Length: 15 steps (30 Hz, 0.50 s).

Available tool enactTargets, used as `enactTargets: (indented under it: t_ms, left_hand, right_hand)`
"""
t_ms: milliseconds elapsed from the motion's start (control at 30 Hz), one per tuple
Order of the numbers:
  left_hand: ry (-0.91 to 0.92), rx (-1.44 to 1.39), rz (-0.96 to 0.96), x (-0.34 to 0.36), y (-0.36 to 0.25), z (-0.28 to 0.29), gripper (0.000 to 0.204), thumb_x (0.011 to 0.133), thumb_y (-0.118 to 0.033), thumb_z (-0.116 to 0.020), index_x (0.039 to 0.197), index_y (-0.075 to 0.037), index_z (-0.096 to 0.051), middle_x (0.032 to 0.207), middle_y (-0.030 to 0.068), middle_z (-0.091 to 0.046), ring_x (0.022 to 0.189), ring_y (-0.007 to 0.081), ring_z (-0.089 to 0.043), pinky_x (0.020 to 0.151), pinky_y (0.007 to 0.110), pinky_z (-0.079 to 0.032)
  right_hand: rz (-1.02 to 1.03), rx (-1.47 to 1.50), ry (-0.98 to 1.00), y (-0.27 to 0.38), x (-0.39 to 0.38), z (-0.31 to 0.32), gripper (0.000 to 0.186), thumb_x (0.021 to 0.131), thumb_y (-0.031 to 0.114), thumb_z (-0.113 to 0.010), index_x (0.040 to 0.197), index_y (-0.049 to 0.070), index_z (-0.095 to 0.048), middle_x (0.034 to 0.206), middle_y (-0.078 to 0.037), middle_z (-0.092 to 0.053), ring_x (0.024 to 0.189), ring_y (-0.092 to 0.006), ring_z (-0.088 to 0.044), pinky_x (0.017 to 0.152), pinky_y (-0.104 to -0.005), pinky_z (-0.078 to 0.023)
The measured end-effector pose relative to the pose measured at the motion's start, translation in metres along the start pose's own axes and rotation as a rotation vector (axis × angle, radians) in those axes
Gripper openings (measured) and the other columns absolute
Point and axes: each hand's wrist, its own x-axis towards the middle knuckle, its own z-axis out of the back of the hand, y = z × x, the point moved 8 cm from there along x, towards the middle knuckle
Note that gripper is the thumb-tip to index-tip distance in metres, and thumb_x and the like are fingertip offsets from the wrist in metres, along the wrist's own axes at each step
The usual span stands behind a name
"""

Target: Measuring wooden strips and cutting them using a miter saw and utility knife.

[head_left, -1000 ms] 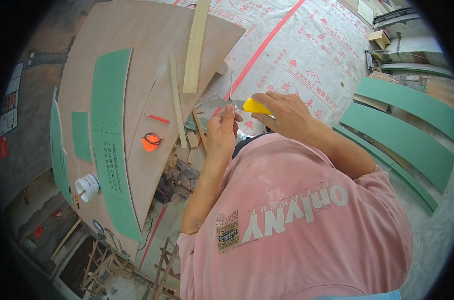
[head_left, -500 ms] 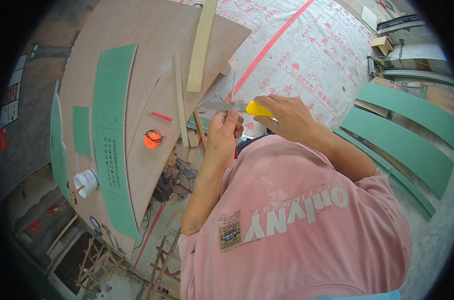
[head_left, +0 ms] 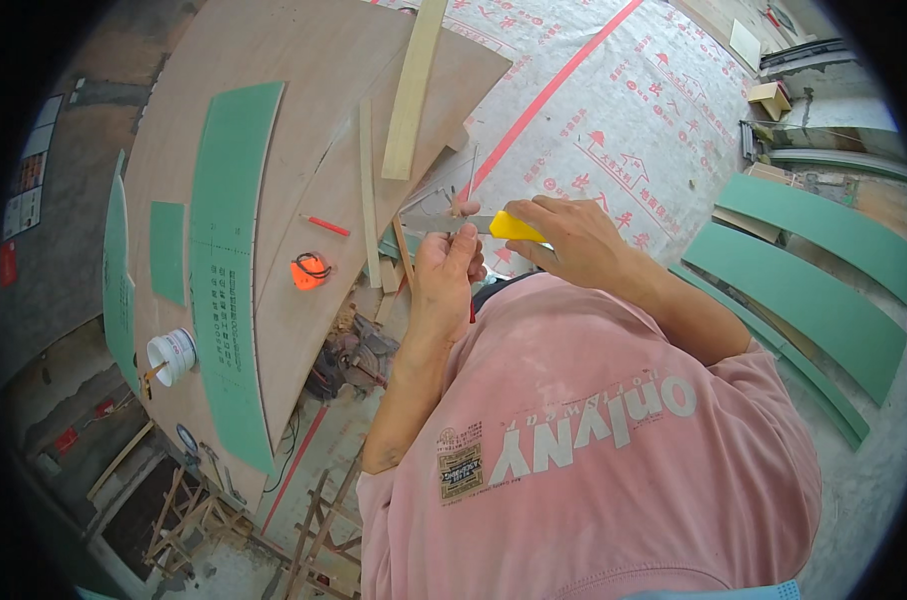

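My left hand point(head_left: 447, 268) is closed on a slim red pencil point(head_left: 472, 312), whose lower end shows beneath my fingers and whose upper end is near my thumb. In my right hand point(head_left: 564, 240) is a yellow utility knife point(head_left: 512, 227), its blade point(head_left: 479, 224) reaching leftward across the top of my left thumb. Small pale bits show at the blade, too small to make out clearly. Another red pencil point(head_left: 324, 225) lies on the plywood board point(head_left: 304, 120) to my left, near an orange tape measure point(head_left: 307, 273) with a black strap.
Green boards point(head_left: 236, 180) and a white bucket point(head_left: 171, 357) sit on the plywood, with wood strips point(head_left: 412, 90) along it. A dusty tool pile point(head_left: 344, 355) is below. More curved green panels point(head_left: 794, 305) lie at right. Printed white sheeting point(head_left: 574, 70) covers the floor ahead.
The view has shifted slightly. Both hands stay together at the knife, and small pale bits now show by the blade, above my left thumb.
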Motion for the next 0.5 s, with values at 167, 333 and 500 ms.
enactTargets:
  t_ms: [167, 333, 500]
  left_hand:
    - [0.08, -0.109, 0.051, -0.004, 0.003, -0.002, 0.029, 0.101, -0.025, -0.059, 0.116, 0.0, -0.058, 0.078, -0.0025, -0.045, 0.064, 0.0066, -0.038, 0.054, 0.023, -0.034]
    - [0.073, -0.034, 0.071, -0.003, 0.011, 0.009, 0.027, 0.1, -0.03, -0.062, 0.092, -0.004, -0.057, 0.071, -0.0055, -0.043, 0.056, 0.0051, -0.034, 0.049, 0.022, -0.03]
    - [0.007, 0.066, 0.006, -0.005, 0.006, 0.011, 0.034, 0.099, -0.036, -0.064, 0.084, -0.007, -0.055, 0.066, -0.0071, -0.041, 0.052, 0.0043, -0.034, 0.047, 0.022, -0.028]
  right_hand:
    - [0.029, 0.011, 0.019, 0.005, -0.001, -0.003, 0.033, 0.089, 0.023, -0.071, 0.117, 0.008, -0.061, 0.092, -0.011, -0.068, 0.077, -0.0305, -0.067, 0.064, -0.0409, -0.052]
    - [0.035, 0.011, 0.003, 0.008, -0.001, -0.003, 0.033, 0.089, 0.024, -0.071, 0.116, 0.009, -0.061, 0.091, -0.01, -0.068, 0.076, -0.0301, -0.066, 0.063, -0.041, -0.051]
    - [0.016, -0.032, 0.011, 0.01, 0.001, -0.002, 0.033, 0.09, 0.025, -0.071, 0.117, 0.009, -0.062, 0.09, -0.01, -0.068, 0.076, -0.029, -0.066, 0.063, -0.0407, -0.05]
